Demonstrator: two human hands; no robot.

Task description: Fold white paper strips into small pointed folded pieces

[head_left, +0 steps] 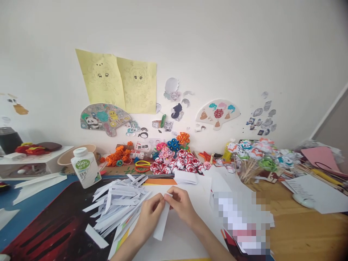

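Note:
A white paper strip hangs down toward me from between my two hands, its top end pinched by the fingers. My left hand is closed on the strip's upper left side. My right hand pinches the same end from the right, thumb and forefinger together. Under both hands lies a large white sheet. Just left of my left hand is a heap of folded white paper strips, and one loose strip lies apart at its front.
A white bottle stands behind the heap. Paper flowers in red and white line the back, with orange ones to their left. More flowers on sticks and a computer mouse are at right. A blurred patch hides something.

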